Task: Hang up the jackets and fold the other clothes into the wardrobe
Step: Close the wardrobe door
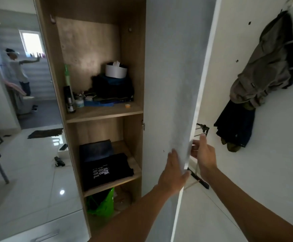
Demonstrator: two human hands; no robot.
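Note:
The wooden wardrobe (133,70) stands open, its grey-white door (173,84) swung out toward me. My left hand (174,173) lies flat with straight fingers on the door's inner face near its edge. My right hand (203,154) is on the other side of the door edge, fingers touching it. A folded black printed T-shirt (107,170) and a folded dark garment (96,149) lie on the lower shelf. An olive-grey jacket (267,67) hangs on the white wall at right, with dark clothes (234,126) below it.
The upper shelf holds a pile of dark clothes (112,88), a white round box (116,71), bottles (69,100) and small items. A green bag (102,203) sits at the bottom. A mirror (20,102) at left reflects the room. A metal rack (201,130) stands behind the door.

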